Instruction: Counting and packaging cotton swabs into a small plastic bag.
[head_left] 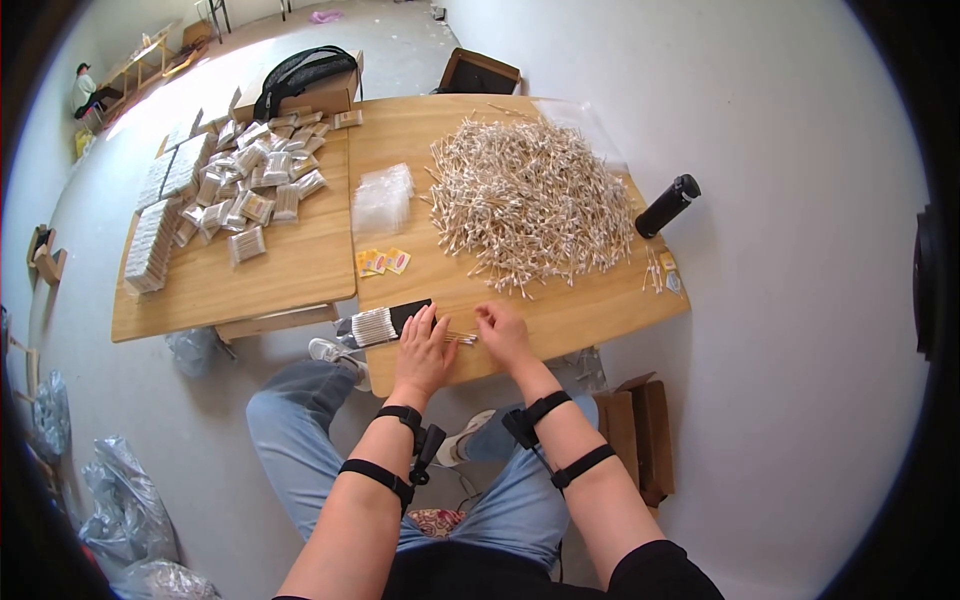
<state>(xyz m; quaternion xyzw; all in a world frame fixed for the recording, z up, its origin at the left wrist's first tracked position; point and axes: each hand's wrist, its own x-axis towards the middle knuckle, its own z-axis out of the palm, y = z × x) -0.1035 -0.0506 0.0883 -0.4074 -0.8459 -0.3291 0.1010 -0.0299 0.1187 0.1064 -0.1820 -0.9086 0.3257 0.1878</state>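
My left hand (425, 350) lies with its fingers stretched out over the end of a black flat piece (408, 312) near the table's front edge. A few cotton swabs (462, 338) stick out from beside its thumb toward my right hand. My right hand (505, 335) is just right of them, its fingers curled in a pinch; what they hold, if anything, is too small to make out. Left of my left hand, a row of cotton swabs (374, 327) lies side by side in a clear bag at the black piece. Beyond both hands rises a large heap of loose cotton swabs (530, 195).
Clear empty bags (383, 198) and yellow cards (383, 262) lie left of the heap. Filled swab packs (255, 170) and white stacks (152, 245) cover the left table. A black bottle (667, 206) stands at the right edge. A cardboard box (652, 440) is on the floor.
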